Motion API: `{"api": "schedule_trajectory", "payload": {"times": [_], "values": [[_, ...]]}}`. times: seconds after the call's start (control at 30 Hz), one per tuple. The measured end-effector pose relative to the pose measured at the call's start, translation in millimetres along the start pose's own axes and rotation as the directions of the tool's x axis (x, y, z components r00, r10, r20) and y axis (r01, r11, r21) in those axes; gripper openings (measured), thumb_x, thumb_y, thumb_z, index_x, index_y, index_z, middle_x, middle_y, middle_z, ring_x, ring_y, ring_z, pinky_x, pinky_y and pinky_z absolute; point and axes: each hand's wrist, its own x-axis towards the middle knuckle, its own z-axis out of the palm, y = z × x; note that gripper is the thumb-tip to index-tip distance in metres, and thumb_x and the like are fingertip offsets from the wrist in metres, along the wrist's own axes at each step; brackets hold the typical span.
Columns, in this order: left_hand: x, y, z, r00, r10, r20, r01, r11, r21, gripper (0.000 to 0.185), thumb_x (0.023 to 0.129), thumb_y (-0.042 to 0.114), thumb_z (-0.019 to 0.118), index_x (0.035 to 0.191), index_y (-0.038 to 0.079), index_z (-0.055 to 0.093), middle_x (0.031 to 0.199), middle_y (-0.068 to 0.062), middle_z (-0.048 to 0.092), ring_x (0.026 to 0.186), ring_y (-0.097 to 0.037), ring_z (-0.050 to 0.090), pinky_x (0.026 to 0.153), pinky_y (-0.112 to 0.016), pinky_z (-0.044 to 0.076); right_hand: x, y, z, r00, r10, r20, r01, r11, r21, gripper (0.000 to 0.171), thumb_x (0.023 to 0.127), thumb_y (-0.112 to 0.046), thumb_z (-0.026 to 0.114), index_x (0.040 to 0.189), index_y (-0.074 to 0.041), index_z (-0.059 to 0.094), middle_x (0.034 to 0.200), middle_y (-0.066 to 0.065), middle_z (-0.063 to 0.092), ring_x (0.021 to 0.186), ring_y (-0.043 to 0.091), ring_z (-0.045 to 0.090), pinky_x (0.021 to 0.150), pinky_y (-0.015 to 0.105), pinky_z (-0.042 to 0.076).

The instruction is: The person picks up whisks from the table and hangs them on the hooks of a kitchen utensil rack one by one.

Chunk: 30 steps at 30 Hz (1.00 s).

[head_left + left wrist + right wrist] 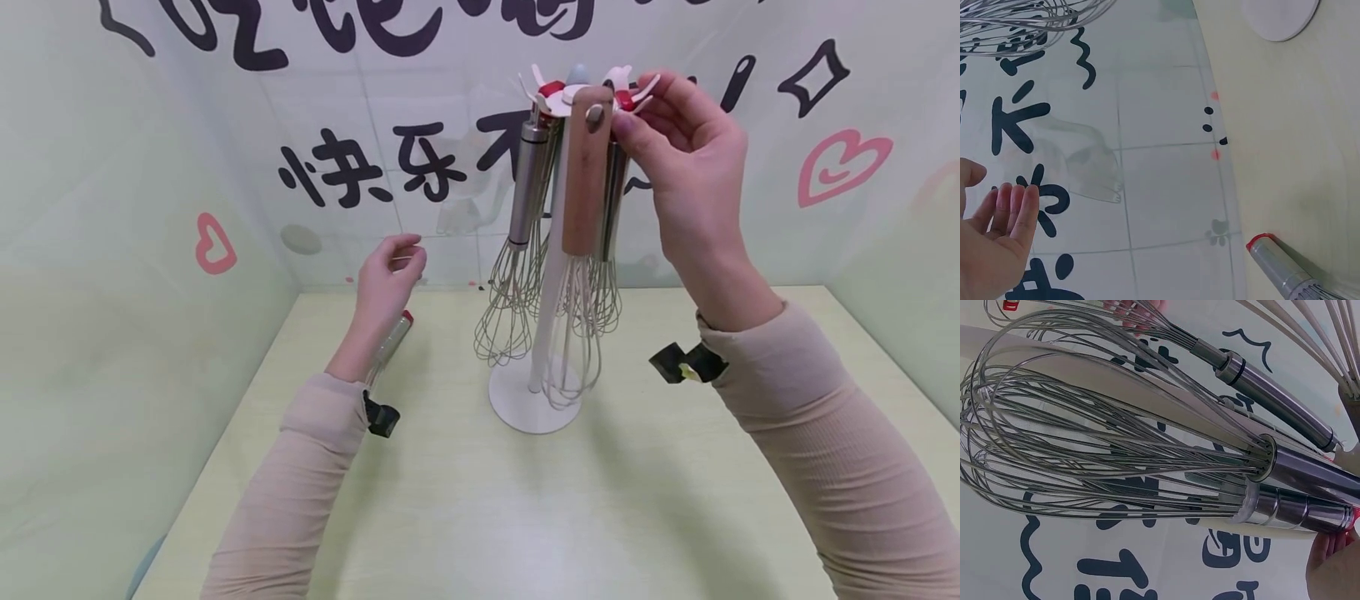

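My right hand (693,158) is raised at the top of a white rotating-style utensil stand (517,408), thumb and fingers pinching the red-tipped upper end of a steel-handled whisk (1300,506) beside a hook. The exact contact is partly hidden by the hand. Around the stand hang several other whisks, among them one with a wooden handle (585,183) in front and a brushed-steel whisk (528,183) on the left. My left hand (386,283) hovers with loosely bent fingers, holding nothing. Below it, another red-ended whisk (1279,265) lies on the table, partly covered in the head view.
The pale table (450,508) is bounded by a back wall (442,258) with black lettering and by side panels (127,333). White hooks (536,83) stick out around the stand's top. Each wrist carries a small black device (381,417).
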Motion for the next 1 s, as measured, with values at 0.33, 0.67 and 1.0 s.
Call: {"api": "schedule_trajectory", "payload": {"times": [0.33, 0.67, 1.0], "values": [[5.8, -22.4, -9.9, 0.998, -0.06, -0.014, 0.061, 0.998, 0.034, 0.039, 0.097, 0.017, 0.05, 0.133, 0.003, 0.05, 0.128, -0.017, 0.057, 0.117, -0.027, 0.057, 0.102, -0.034, 0.053, -0.8, 0.1, 3.9, 0.999, -0.02, -0.031, 0.02, 1.0, -0.018, 0.022, 0.077, 0.004, 0.074, 0.097, -0.001, 0.068, 0.091, 0.008, 0.063, 0.089, 0.019, 0.06, 0.079, 0.017, 0.058], [7.6, -43.8, -17.4, 0.993, -0.118, -0.016, 0.119, 0.988, 0.094, 0.041, 0.097, 0.017, 0.049, 0.135, 0.003, 0.048, 0.13, -0.017, 0.056, 0.119, -0.028, 0.056, 0.102, -0.037, 0.052, -4.0, 0.3, 7.2, 0.997, -0.041, -0.066, 0.038, 0.999, -0.035, 0.022, 0.075, 0.005, 0.075, 0.095, -0.002, 0.068, 0.09, 0.007, 0.064, 0.086, 0.018, 0.06, 0.078, 0.017, 0.057], [6.6, -63.8, -20.8, 0.985, -0.175, -0.008, 0.175, 0.977, 0.119, 0.041, 0.097, 0.017, 0.049, 0.135, 0.002, 0.047, 0.13, -0.018, 0.055, 0.119, -0.03, 0.056, 0.103, -0.038, 0.052, -7.4, -0.2, 10.1, 0.994, -0.07, -0.082, 0.064, 0.995, -0.073, 0.025, 0.074, 0.004, 0.076, 0.096, -0.003, 0.067, 0.091, 0.006, 0.064, 0.089, 0.018, 0.059, 0.08, 0.018, 0.056]]}}
